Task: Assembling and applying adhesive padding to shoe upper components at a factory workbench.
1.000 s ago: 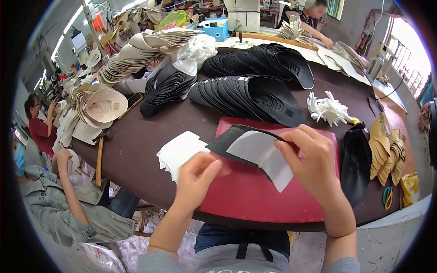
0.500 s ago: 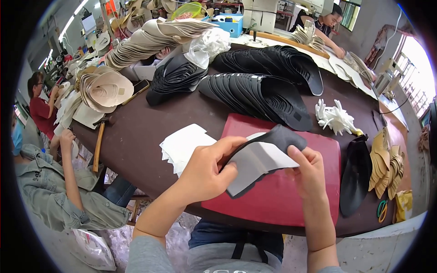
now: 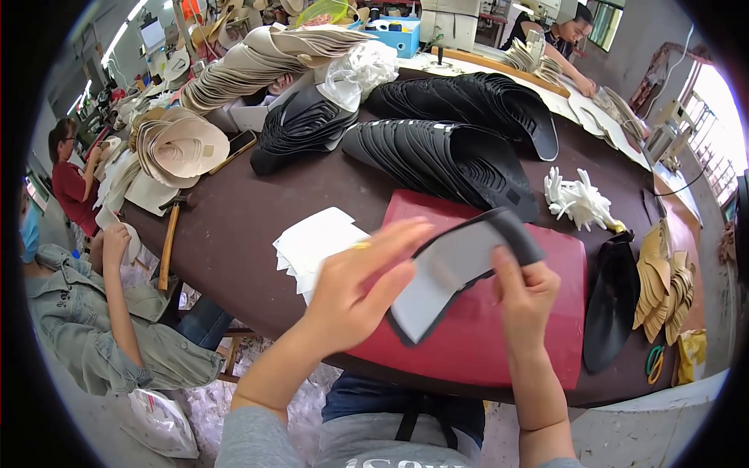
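My right hand (image 3: 529, 295) grips a curved black shoe-upper piece (image 3: 437, 282) with a pale grey backing, the thumb pressed on its right part. The piece is held tilted, pale side toward me, its right end curling over in black. My left hand (image 3: 349, 296) is beside the piece's left edge, fingers stretched out and thumb apart, slightly blurred. It appears to have nothing in its grasp. Below both hands lies a red mat (image 3: 499, 355). Left of the mat, partly behind my left hand, is a loose stack of white sheets (image 3: 316, 238).
Nested black pieces (image 3: 437, 160) lie beyond the mat on the brown table (image 3: 234, 249). A hammer (image 3: 168, 242) rests at the left edge. White strips (image 3: 577, 199), a black piece (image 3: 611, 304), tan pieces (image 3: 663, 281) and scissors (image 3: 654, 363) are right. Co-workers sit left and far right.
My left hand has let go of the piece's left side and opened. The right thumb has shifted onto the pale face, and more of that face shows.
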A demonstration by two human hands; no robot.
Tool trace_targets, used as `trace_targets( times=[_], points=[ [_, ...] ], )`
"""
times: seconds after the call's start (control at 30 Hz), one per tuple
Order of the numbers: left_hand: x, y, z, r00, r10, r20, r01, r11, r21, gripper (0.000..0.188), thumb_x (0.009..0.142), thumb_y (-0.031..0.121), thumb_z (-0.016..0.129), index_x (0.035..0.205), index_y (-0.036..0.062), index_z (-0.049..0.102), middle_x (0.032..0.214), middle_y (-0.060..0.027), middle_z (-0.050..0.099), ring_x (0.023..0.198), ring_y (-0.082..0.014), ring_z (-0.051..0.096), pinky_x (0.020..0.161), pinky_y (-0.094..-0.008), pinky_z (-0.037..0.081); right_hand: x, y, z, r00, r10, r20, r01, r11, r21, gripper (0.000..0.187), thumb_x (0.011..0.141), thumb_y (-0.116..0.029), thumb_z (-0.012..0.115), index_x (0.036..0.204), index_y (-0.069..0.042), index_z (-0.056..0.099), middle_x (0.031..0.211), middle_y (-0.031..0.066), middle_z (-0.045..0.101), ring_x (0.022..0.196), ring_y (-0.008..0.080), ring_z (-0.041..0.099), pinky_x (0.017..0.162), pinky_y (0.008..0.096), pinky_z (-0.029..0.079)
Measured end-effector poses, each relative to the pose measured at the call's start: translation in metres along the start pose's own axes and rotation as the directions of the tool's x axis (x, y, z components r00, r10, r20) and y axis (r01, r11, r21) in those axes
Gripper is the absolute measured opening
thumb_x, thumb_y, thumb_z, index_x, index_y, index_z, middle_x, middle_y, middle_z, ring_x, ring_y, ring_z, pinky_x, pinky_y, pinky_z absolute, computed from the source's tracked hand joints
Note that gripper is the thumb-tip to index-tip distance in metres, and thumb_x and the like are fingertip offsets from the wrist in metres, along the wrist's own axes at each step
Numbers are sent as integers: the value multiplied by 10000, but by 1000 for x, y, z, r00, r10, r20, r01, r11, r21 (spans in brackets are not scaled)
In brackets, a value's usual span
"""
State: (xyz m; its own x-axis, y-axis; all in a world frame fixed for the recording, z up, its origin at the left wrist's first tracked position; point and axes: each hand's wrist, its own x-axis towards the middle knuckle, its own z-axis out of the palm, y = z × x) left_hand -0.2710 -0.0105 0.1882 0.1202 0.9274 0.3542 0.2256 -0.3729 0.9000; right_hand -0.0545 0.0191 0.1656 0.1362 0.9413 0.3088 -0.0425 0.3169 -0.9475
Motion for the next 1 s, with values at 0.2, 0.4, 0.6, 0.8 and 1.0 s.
trace_targets(
  times=[0.2, 0.4, 0.6, 0.8, 1.0],
  points=[
    [-42, -41, 36, 982, -186, 20, 156, 760, -631, 227, 949, 64, 509, 1144, -18, 591, 1042, -132, 673, 891, -203, 662, 835, -258, 521, -29, -1, 14, 941, 330, -80, -266, 863, 430, 186, 952, -167, 597, 968, 12, 648, 680, 52, 608, 508, 87, 511, 470, 181, 412],
    [3, -20, 12, 977, -169, -133, -24, 526, -850, 279, 984, 106, 488, 1239, -8, 503, 1115, -109, 626, 1028, -190, 622, 902, -273, 488, -67, -81, -7, 418, 247, 874, 38, 957, -289, 233, 807, -119, 753, 1021, -36, 711, 946, 91, 709, 741, 187, 649, 720, 260, 511],
    [13, 22, 17, 968, -146, 203, 243, 737, -630, 249, 998, 169, 466, 1141, -5, 571, 1005, -86, 645, 927, -133, 613, 801, -235, 475, 6, -86, 10, 657, -552, 514, 754, 478, -450, 288, 685, -17, 771, 967, -56, 726, 906, 38, 625, 673, 154, 529, 610, 238, 456],
    [19, 16, 19, 948, -200, 249, 319, 600, -733, 297, 1002, 235, 453, 1077, -5, 610, 929, -70, 649, 809, -99, 586, 695, -192, 439, 5, -70, 6, 499, -666, 555, 867, 370, -334, 235, 698, -51, 779, 924, -65, 717, 890, 29, 620, 658, 118, 479, 576, 223, 404],
    [25, 18, 14, 947, -220, 233, 318, 731, -603, 321, 1000, 241, 450, 1087, -27, 604, 956, -109, 679, 755, -108, 616, 624, -196, 464, 5, -87, 7, 918, -377, 122, 395, 895, -207, 80, 751, -65, 739, 812, -40, 694, 829, 18, 633, 643, 88, 471, 549, 195, 359]
  ],
)
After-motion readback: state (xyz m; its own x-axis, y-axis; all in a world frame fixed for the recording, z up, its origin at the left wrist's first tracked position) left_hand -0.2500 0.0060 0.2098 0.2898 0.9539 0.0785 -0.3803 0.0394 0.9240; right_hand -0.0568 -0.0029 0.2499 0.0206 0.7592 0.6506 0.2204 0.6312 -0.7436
